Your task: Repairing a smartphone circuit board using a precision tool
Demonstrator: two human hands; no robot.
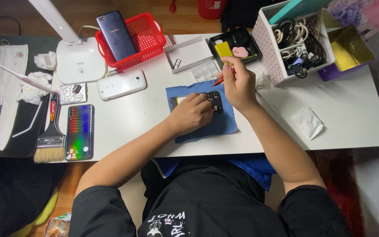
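Screwdriver work on an opened phone [210, 99], back off, lying on a blue cloth [218, 125] near the middle of the white table [343, 118]. Left hand [191, 113] is clamped down over the phone's near half, fingers curled on its edge. Right hand [238, 83] is closed round a thin red-handled screwdriver [218, 81], tip angled down toward the exposed board; the tip itself is hidden behind the fingers.

My read on doing this well:
- Keep the driver upright over the screw head; a tilted tip likely cams out and scars the board.
- Press lightly, turn slowly. The left hand should pin the frame, not the board.
- Keep the work on the cloth so loose screws don't roll off.
- Small white tray [188, 53] just behind the cloth looks like the obvious place for removed parts.

Nearby but well apart: red basket [148, 44] holding a dark phone, white phone [121, 84], iridescent back cover [80, 131], paintbrush [51, 136].
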